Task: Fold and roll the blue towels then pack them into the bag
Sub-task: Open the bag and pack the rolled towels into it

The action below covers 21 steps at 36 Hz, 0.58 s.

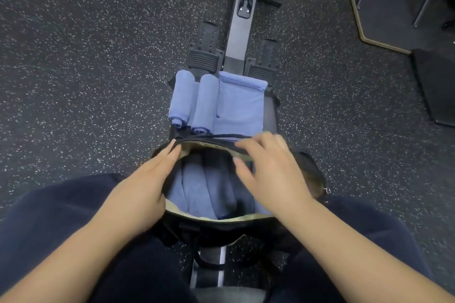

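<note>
Over the bag (246, 222), packing is under way: I spread its mouth, my left hand (145, 179) flat against the near-left rim with straight fingers, my right hand (268, 170) resting loosely curved on the far rim, blurred, gripping nothing I can make out. Inside lie rolled blue towels (206, 192). Just beyond the bag wait two rolls (190, 101) and a folded towel (240, 103). Next, I judge, a roll must be fetched.

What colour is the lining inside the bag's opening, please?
The lining is tan, seen best in the head view.
</note>
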Available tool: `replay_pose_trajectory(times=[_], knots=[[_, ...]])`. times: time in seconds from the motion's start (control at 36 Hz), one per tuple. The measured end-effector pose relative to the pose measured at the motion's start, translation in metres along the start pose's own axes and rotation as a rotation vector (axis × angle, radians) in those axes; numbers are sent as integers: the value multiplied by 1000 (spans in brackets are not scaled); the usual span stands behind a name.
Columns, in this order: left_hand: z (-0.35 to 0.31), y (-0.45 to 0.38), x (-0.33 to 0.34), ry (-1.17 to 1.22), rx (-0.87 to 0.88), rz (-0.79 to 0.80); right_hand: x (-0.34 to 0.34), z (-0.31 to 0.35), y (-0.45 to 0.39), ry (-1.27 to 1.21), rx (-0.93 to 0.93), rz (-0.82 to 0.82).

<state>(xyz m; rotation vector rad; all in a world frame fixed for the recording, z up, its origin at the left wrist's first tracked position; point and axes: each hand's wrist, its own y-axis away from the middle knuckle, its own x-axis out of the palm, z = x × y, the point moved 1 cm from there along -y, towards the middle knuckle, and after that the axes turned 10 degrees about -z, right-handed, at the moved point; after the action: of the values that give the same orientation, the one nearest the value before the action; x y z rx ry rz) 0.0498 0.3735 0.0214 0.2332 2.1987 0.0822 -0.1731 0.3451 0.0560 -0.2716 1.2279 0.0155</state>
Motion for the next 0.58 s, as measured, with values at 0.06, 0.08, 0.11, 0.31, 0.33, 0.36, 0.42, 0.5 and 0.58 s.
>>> replay_pose_trajectory(times=[0.06, 0.08, 0.11, 0.31, 0.33, 0.36, 0.42, 0.5, 0.58], knots=[[2, -2, 2, 20, -4, 5, 15, 8, -21, -74, 21, -3], [4, -3, 3, 30, -5, 4, 25, 10, -33, -108, 60, 40], [5, -4, 5, 34, -1, 6, 36, 12, -46, -152, 114, 112], [15, -9, 10, 84, 6, 9, 117, 20, -121, -205, 401, 459], [16, -9, 11, 93, 7, 7, 128, 20, -127, -193, 418, 485], [18, -10, 11, 98, 7, 7, 138, 21, -133, -185, 436, 509], [21, -11, 13, 106, 1, 12, 155, 24, -142, -186, 475, 543], [25, -13, 14, 109, 5, 12, 176, 31, -153, -168, 551, 561], [27, -16, 14, 124, -10, 11, 189, 38, -161, -110, 661, 575]])
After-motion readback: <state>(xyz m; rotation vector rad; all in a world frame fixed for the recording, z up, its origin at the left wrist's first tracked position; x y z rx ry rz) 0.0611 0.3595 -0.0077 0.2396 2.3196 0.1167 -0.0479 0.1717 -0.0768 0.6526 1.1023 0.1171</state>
